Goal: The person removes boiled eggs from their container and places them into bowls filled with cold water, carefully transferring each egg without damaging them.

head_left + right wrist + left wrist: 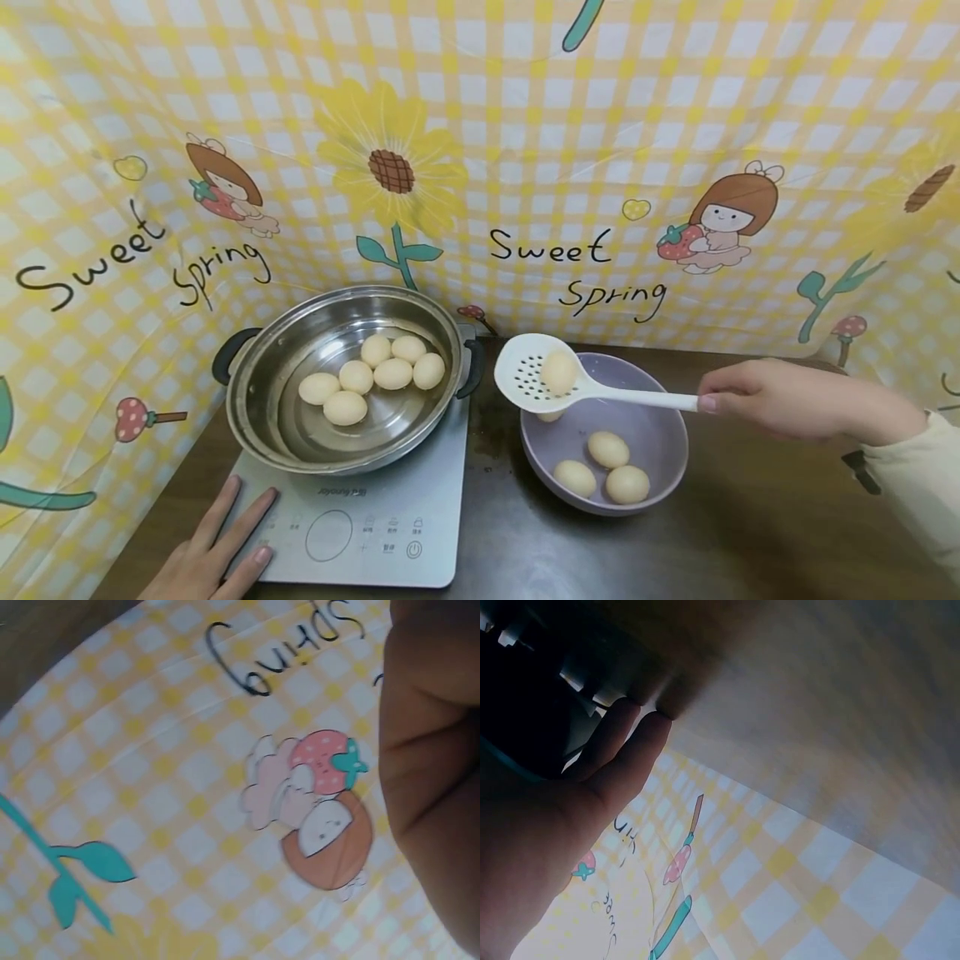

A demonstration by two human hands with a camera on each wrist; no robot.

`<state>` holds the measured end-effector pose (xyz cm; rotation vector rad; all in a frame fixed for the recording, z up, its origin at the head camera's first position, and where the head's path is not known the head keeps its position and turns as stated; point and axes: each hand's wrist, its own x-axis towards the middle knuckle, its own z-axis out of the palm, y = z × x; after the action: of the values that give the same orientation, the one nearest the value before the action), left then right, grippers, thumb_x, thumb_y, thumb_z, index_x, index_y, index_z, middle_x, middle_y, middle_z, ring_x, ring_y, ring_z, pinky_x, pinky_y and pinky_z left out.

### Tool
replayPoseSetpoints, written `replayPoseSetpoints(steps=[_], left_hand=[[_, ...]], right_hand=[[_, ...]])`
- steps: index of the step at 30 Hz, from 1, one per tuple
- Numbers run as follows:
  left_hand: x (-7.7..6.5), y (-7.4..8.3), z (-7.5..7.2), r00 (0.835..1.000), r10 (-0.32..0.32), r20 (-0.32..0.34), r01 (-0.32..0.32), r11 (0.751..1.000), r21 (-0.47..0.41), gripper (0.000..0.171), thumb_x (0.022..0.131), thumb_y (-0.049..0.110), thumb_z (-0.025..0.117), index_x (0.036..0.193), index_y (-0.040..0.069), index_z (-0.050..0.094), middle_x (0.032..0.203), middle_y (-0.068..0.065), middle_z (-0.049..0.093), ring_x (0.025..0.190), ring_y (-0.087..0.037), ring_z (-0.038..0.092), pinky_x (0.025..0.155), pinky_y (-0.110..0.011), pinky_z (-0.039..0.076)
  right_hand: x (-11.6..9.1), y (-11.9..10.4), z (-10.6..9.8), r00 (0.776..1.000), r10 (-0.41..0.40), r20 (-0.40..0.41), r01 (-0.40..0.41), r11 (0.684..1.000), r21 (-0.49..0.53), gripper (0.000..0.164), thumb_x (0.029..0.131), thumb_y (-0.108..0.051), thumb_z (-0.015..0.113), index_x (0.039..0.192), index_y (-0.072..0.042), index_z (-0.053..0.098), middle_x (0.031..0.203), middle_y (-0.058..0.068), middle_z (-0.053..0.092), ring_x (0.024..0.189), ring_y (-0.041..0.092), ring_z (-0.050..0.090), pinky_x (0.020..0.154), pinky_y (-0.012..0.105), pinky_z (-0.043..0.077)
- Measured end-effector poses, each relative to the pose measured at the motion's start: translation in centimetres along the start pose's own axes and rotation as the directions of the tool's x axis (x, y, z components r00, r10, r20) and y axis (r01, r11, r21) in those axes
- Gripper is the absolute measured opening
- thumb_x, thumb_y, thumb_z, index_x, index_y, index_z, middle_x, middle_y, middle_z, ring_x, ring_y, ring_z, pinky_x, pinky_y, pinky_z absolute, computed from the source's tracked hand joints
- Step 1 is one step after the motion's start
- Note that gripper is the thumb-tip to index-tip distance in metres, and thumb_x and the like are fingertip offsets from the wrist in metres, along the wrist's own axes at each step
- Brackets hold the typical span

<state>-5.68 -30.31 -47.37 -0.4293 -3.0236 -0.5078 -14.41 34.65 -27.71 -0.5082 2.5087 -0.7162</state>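
A white slotted spoon (641,399) is gripped at the end of its handle by my right hand (802,402). One egg (558,372) lies in its perforated head, over the far left rim of a purple bowl (677,454). Inside that bowl are several eggs (608,449), one partly hidden under the spoon. To the left, a steel pot (258,446) holds several eggs (345,408) in shallow clear liquid. My left hand (210,554) rests at the near left corner of the induction cooker (420,500), fingers extended. The right wrist view shows only part of the right hand (435,772).
Under the pot, the cooker's touch panel faces me. The dark wooden table (750,517) extends to the right of the bowl. Behind everything hangs a yellow checked cloth (517,150). Black handles (234,354) stick out from the pot's sides.
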Motion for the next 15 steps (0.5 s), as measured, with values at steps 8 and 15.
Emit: replayPoseSetpoints(steps=[8, 15], left_hand=[[0.2, 0.0, 0.0, 0.999, 0.026, -0.018, -0.026, 1.0, 0.002, 0.07, 0.101, 0.03, 0.062, 0.162, 0.023, 0.028, 0.165, -0.026, 0.003, 0.096, -0.067, 0.056, 0.068, -0.066, 0.049], [0.1, -0.1, 0.1, 1.0, 0.027, -0.009, -0.027, 1.0, 0.003, 0.071, 0.101, 0.03, 0.062, 0.162, 0.023, 0.026, 0.165, -0.025, 0.0, 0.101, -0.068, 0.054, 0.068, -0.066, 0.049]], right_hand=[[-1.4, 3.5, 1.4, 0.995, -0.032, -0.098, 0.027, 0.999, -0.047, 0.01, 0.106, -0.027, 0.057, 0.101, -0.024, 0.065, 0.054, -0.013, 0.038, 0.043, 0.004, 0.037, 0.038, 0.026, 0.034], [-1.8, 5.3, 2.5, 0.974, -0.073, -0.216, 0.048, 0.991, -0.122, 0.008, 0.103, -0.027, 0.062, 0.097, -0.03, 0.064, 0.055, -0.016, 0.04, 0.044, 0.002, 0.038, 0.041, 0.024, 0.035]])
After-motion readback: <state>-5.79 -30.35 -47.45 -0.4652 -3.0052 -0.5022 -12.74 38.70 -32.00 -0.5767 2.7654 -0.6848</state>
